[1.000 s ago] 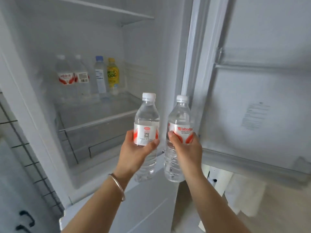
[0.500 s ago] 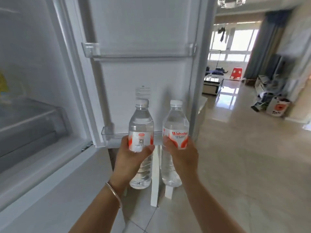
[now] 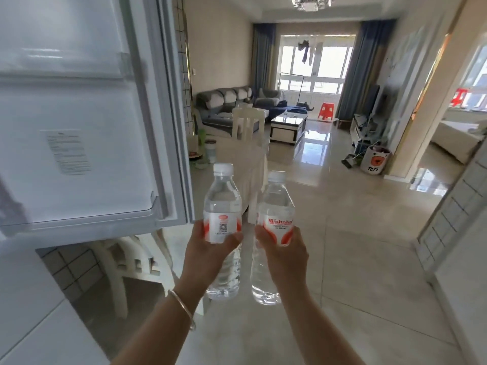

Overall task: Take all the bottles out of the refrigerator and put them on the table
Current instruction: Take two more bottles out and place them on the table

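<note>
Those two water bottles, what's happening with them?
A person holds two clear water bottles upright, side by side: the left hand grips the left bottle and the right hand grips the right bottle, each around its red and white label. The open refrigerator door is on the left. Ahead stands a table with a chair; neither bottle has been set down yet.

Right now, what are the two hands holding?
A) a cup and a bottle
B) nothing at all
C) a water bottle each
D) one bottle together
C: the left hand grips one clear water bottle by its label, and the right hand grips a second water bottle, both upright.
</note>
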